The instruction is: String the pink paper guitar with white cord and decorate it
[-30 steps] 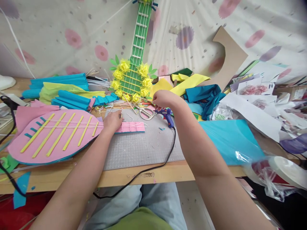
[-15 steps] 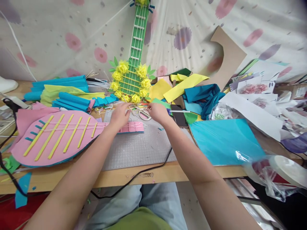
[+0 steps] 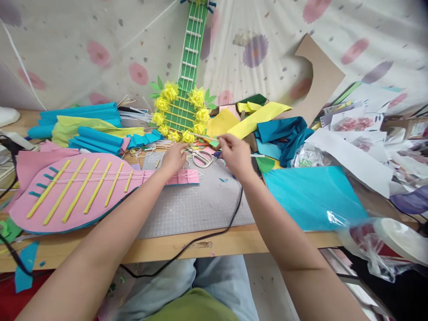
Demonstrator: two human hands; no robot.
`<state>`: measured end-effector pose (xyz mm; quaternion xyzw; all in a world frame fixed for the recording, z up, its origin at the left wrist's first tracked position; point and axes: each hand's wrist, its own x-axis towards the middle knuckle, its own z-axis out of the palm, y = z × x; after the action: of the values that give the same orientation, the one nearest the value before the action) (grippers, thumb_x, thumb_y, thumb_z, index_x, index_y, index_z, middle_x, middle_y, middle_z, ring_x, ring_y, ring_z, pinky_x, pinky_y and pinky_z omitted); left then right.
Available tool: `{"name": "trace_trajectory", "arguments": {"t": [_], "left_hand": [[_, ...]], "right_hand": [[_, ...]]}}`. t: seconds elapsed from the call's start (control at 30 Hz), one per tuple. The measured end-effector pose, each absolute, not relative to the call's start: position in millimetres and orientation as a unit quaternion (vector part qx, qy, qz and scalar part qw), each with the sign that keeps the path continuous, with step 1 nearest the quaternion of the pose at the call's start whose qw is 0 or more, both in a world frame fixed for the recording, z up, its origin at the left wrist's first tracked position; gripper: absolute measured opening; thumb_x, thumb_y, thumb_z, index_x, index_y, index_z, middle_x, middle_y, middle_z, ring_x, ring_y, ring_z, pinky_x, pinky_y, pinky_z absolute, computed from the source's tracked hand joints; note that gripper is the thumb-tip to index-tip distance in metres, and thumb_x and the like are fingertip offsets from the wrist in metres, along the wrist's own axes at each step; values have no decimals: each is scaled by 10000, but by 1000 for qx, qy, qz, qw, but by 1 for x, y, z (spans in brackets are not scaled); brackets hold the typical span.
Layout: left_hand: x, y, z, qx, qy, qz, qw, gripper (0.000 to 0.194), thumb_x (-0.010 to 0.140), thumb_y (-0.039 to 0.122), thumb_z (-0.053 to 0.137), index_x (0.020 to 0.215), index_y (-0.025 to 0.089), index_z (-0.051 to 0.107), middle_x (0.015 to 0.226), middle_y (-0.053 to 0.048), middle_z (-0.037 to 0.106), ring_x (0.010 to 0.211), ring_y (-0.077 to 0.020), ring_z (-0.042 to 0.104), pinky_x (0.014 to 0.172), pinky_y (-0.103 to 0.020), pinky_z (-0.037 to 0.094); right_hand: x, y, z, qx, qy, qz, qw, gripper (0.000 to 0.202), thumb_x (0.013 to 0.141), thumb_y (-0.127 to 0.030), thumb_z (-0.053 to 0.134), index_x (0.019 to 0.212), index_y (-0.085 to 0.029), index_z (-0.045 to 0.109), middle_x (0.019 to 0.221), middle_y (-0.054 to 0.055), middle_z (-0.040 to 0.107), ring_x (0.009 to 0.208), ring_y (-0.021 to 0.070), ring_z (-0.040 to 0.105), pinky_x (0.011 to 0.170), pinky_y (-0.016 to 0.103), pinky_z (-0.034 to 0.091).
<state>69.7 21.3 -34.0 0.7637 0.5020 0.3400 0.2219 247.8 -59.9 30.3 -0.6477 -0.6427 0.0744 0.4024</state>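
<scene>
My right hand (image 3: 234, 154) pinches a thin wooden stick (image 3: 204, 136), which points left toward the yellow paper flowers. My left hand (image 3: 174, 159) is over the neck of a pink paper guitar (image 3: 80, 189), its fingers bent together by the blades of a pair of scissors (image 3: 202, 159). What those fingertips hold, if anything, is hidden. The scissors' pale handles face right, toward my right hand. A green paper guitar (image 3: 183, 104), ringed with yellow flowers, leans upright behind my hands. A short stick piece (image 3: 157, 163) lies left of my left hand.
A grey cutting mat (image 3: 197, 209) lies in front of me, crossed by a black cable (image 3: 200, 238). Blue crepe paper (image 3: 78, 116) is piled back left. Yellow paper (image 3: 259, 120), a blue sheet (image 3: 314, 196) and a tape roll (image 3: 401, 238) are at the right.
My right hand has moved right and slightly up, and the stick now shows in its fingers. The scissors are more exposed and slightly turned. My left hand has shifted little.
</scene>
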Motion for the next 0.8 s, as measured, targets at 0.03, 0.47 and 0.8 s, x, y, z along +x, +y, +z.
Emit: {"name": "trace_trajectory", "arguments": {"t": [0.03,0.47,0.8], "left_hand": [[72,17,-30,718,494,382,307,244,831,165,449,1027,136,591,1120,-119,615,1071,-220,556,970,-405,392],[76,-15,-7,542,443,302,648,114,769,220,608,743,112,585,622,-14,603,561,-111,606,612,-269,512],[80,-25,-13,670,395,69,625,263,627,350,713,706,123,607,571,-19,601,544,-122,592,479,-198,386]], "right_hand": [[243,-63,12,-631,-638,124,424,294,885,-337,366,1002,-184,588,830,39,678,668,131,616,659,259,452],[242,-68,-56,-503,-605,489,377,345,794,-482,467,793,-160,591,677,26,639,551,88,540,508,208,422],[240,-62,-61,-476,-617,386,493,219,728,-399,566,814,-199,589,778,9,625,720,125,570,698,274,449]]}}
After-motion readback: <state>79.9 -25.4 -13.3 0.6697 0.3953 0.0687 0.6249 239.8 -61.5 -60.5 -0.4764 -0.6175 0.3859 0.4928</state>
